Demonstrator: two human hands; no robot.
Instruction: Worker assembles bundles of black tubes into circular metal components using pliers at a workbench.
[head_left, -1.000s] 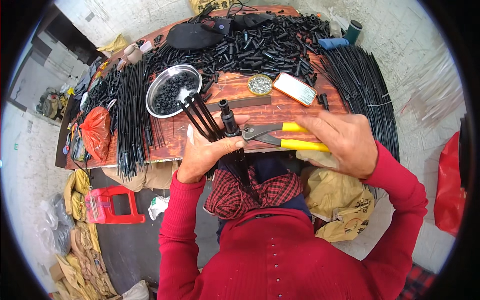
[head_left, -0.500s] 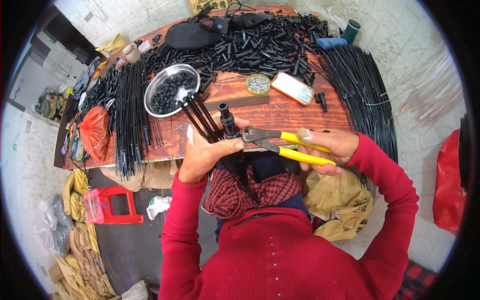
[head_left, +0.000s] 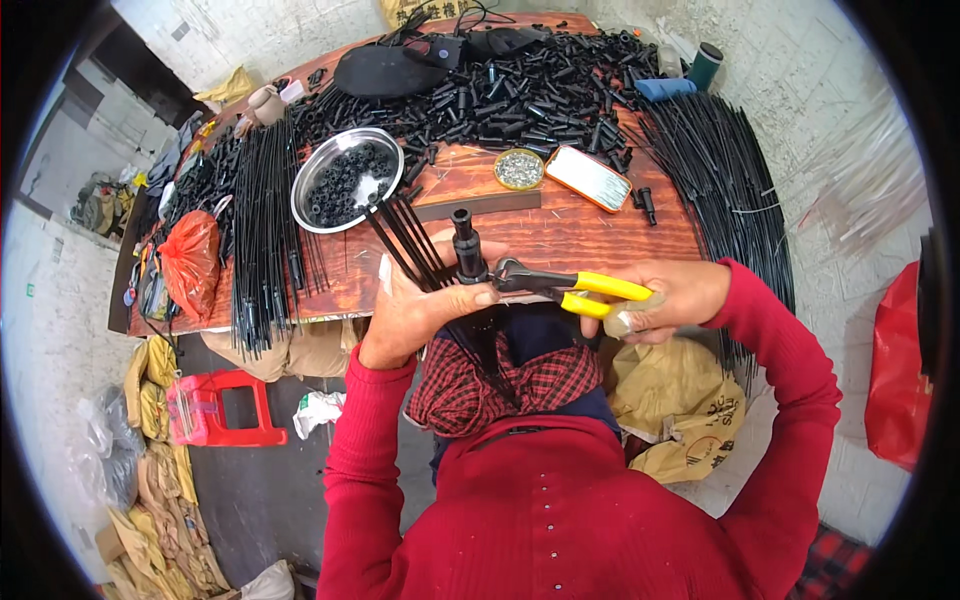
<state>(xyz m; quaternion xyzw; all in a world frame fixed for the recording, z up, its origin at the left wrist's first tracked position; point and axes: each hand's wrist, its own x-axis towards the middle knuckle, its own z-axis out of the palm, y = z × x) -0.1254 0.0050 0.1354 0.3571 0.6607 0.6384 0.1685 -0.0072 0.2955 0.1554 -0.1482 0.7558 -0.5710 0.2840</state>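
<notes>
My left hand point(head_left: 420, 312) is wrapped round a bundle of thin black rods point(head_left: 412, 240) and a stepped black tubular fitting point(head_left: 466, 243) that stands nearly upright above the thumb. In my right hand point(head_left: 690, 295) are yellow-handled pincers point(head_left: 612, 287), gripped with the handles close together. Their dark jaws meet the lower end of the fitting, beside my left thumb tip; what lies between the jaws is too small to tell. Below my left hand the rods run down over a red checked cloth point(head_left: 460, 395) on my lap.
On the wooden table point(head_left: 560, 235) stand a steel bowl point(head_left: 300, 200) of small black rings, a round tin point(head_left: 519, 170) of small metal bits and a tray point(head_left: 588, 180) of thin pale pieces. Black fittings point(head_left: 510, 105) are heaped behind. Rod bundles point(head_left: 720, 170) lie right and left point(head_left: 262, 240).
The pincers' handles have come together as my right fingers squeezed, and the right hand has rolled a little. The fitting and my left hand have shifted slightly to the right.
</notes>
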